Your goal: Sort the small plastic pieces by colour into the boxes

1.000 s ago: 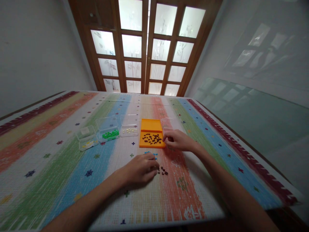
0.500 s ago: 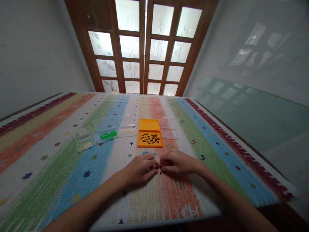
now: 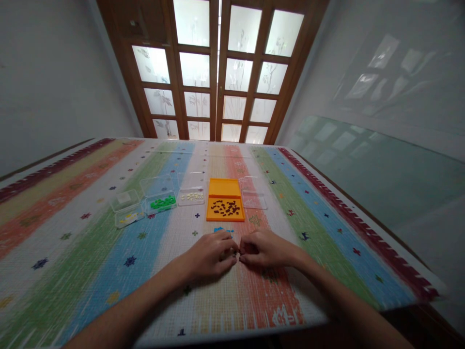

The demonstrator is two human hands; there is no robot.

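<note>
On striped tablecloth (image 3: 218, 312): left hand (image 3: 210, 254) and right hand (image 3: 265, 247), fingers (image 3: 225, 242) curled nearly closed, tips close together, anything gripped too small to tell; beyond, one orange box (image 3: 225, 219), lid (image 3: 224, 187) raised, holding dark brown pieces (image 3: 217, 212); blue pieces (image 3: 218, 229), just past left hand.

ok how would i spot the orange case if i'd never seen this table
On the striped tablecloth, look just beyond the left hand and right hand, past the small blue pieces. The open orange case lies there, dark brown pieces in its near half. Clear plastic boxes flank it; it alone is opaque orange.
</note>
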